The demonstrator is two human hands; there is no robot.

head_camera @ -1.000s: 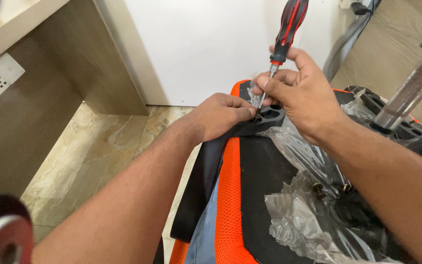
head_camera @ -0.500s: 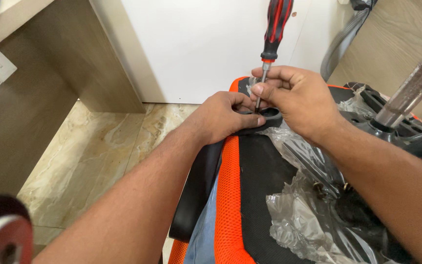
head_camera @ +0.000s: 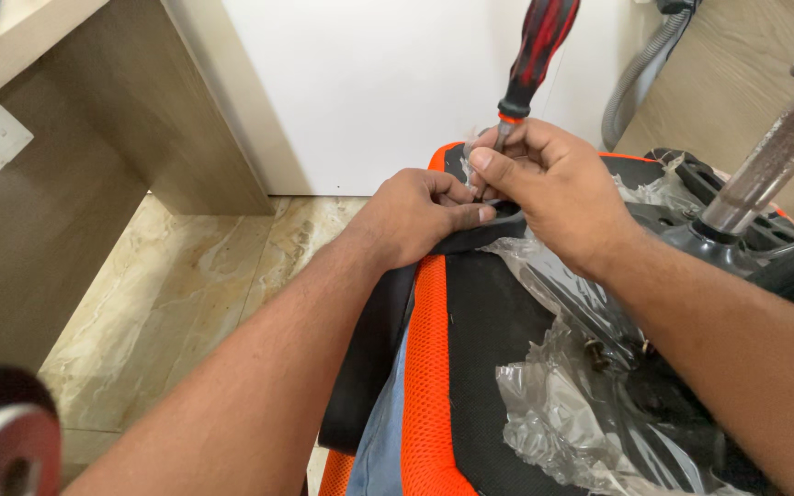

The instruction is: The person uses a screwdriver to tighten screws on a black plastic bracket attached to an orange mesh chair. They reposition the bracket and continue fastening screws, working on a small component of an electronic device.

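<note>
My right hand [head_camera: 553, 184] pinches the metal shaft of a red and black screwdriver [head_camera: 535, 50], whose tip goes down into a black plastic bracket [head_camera: 498, 220] at the far end of an upturned orange and black chair seat [head_camera: 470, 349]. The handle leans up and to the right. My left hand [head_camera: 415, 216] presses on the bracket's left edge, fingertips beside the screwdriver tip. The tip itself is hidden behind my fingers.
Crumpled clear plastic wrap [head_camera: 581, 395] covers the chair's black base at right. A chrome gas-lift column [head_camera: 765, 170] rises at right. A white panel [head_camera: 369, 83] stands behind, a wooden desk side [head_camera: 57, 211] at left, marble floor [head_camera: 176, 294] below. A grey hose [head_camera: 636, 78] hangs behind.
My right hand slid down the shaft and closed around it. The screwdriver handle went from tilted to upright, then tilted right again. My left hand stayed on the bracket.
</note>
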